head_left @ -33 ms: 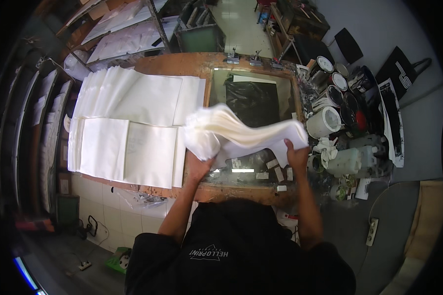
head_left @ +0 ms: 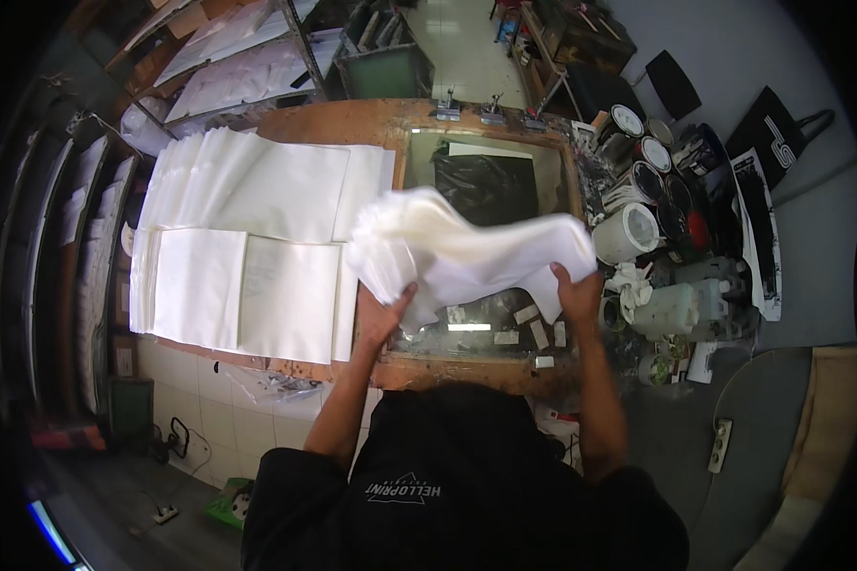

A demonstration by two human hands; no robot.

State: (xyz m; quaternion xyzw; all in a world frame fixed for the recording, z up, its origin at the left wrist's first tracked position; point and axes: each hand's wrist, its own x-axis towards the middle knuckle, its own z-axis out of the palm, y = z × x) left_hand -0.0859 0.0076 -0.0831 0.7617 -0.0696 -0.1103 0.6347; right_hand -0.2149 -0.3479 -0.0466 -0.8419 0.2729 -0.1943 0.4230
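Observation:
Between my hands, a thick bundle of white sheets (head_left: 486, 246) hangs bent in a wave above the glass-topped frame (head_left: 397, 359). Whether they are paper or cloth I cannot tell. My left hand (head_left: 383, 312) grips the bundle's fanned left end, thumb on top and fingers underneath. On its right end my right hand (head_left: 577, 293) is closed, with the thumb over the near face. Left of the bundle, overlapping white sheets (head_left: 290, 300) lie in a front row, and a fanned row of white sheets (head_left: 267, 186) lies behind them.
A black sheet (head_left: 486, 186) lies at the back of the glass. Small pale blocks (head_left: 540, 333) sit near its front right. Metal clamps (head_left: 491, 112) line the table's far edge. Paint cans (head_left: 627, 122), a white bucket (head_left: 628, 233) and jugs (head_left: 681, 305) crowd the right.
The held bundle has shifted slightly up and left, and its sheets bend differently, showing more of the near face. My left hand has moved slightly left; both hands keep their grip.

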